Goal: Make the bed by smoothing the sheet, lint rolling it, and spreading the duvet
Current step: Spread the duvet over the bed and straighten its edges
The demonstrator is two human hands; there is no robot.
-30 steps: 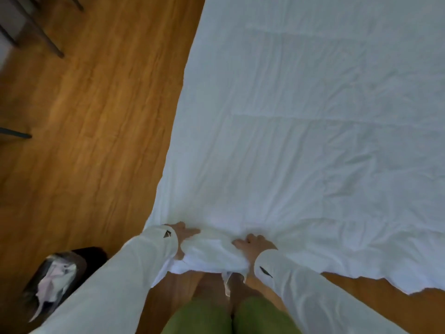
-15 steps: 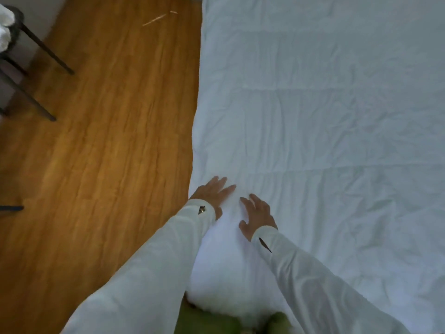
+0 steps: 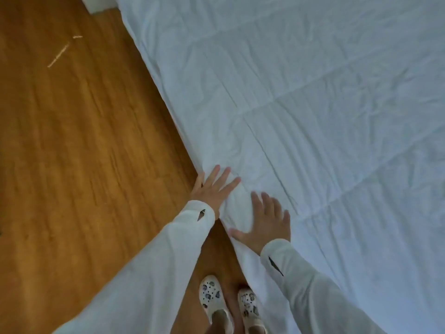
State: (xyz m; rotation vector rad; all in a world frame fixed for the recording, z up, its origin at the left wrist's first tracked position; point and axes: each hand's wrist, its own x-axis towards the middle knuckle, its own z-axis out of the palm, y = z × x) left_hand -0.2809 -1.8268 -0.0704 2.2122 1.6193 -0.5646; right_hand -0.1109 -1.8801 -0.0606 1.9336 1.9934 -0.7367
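A white quilted duvet (image 3: 301, 112) covers the bed and fills the right and upper part of the head view, with creases running across it. My left hand (image 3: 213, 189) lies flat with fingers spread on the duvet's left edge, right where it meets the floor side. My right hand (image 3: 267, 220) presses flat on the duvet just to the right, fingers straight and pointing up the bed. Both arms wear white sleeves. Neither hand holds anything. The sheet underneath is hidden, and no lint roller shows.
Wooden floor (image 3: 79, 153) takes up the left half, with a few pale scraps (image 3: 57, 55) lying on it at the top left. My feet in patterned white shoes (image 3: 212, 297) stand beside the bed edge at the bottom.
One second ago both hands gripped the duvet's near edge. They let go and now lie flat on top of it, and the view has turned so the bed edge runs diagonally.
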